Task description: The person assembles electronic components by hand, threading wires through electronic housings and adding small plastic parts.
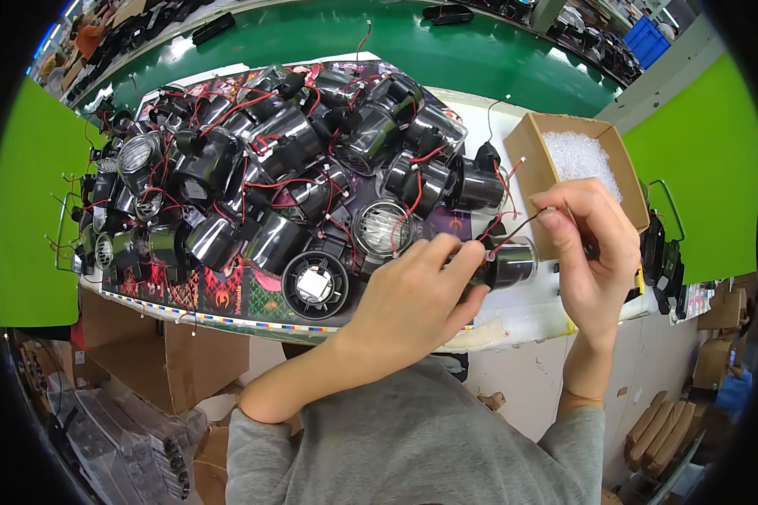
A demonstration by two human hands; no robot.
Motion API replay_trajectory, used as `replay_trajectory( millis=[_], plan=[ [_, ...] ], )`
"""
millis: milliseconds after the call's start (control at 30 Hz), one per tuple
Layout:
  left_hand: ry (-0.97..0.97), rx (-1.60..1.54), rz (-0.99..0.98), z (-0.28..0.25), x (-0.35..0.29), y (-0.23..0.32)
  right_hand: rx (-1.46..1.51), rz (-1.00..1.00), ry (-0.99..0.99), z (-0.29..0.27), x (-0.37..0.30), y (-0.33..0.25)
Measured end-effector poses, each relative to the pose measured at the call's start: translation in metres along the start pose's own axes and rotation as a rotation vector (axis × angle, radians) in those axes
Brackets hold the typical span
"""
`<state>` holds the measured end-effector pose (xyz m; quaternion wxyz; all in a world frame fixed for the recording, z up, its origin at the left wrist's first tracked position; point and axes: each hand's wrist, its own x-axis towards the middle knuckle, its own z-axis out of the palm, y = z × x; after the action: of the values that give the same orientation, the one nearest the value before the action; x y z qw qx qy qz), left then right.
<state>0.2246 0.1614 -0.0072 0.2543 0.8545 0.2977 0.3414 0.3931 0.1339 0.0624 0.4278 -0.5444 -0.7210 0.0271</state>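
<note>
My left hand (417,290) is closed around a black cylindrical housing (518,261), a glossy part of which sticks out to the right of the fingers. From it a thin red and black wire (511,236) runs up to my right hand (596,252), whose thumb and forefinger pinch the black strand. Whatever the other right fingers cover cannot be made out. Close to the left hand lie a housing with a ribbed clear lens (382,229) and a round black part with a white square centre (315,284).
Many similar black housings (286,139) with red and black wires are heaped across the table's left and middle. A cardboard box (526,151) of small clear pieces stands behind my right hand. Beyond the table runs a green belt (312,38); green panels (699,177) flank both sides.
</note>
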Motion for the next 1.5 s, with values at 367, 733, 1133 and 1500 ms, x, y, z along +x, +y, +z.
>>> replay_trajectory(
  millis=[367,733,1133,1500],
  plan=[
    [0.225,-0.39,-0.151,0.039,-0.024,0.004,0.204,0.219,0.153,0.024,-0.021,0.012],
    [0.289,-0.391,-0.205,0.035,-0.021,0.0,0.727,0.543,-0.128,0.008,-0.053,0.01],
    [0.278,-0.41,-0.195,0.033,-0.019,-0.002,0.26,0.183,-0.125,0.039,-0.054,0.001],
    [0.17,-0.454,-0.283,0.028,-0.023,-0.001,0.118,0.214,-0.163,0.018,-0.057,-0.007]
  ],
)
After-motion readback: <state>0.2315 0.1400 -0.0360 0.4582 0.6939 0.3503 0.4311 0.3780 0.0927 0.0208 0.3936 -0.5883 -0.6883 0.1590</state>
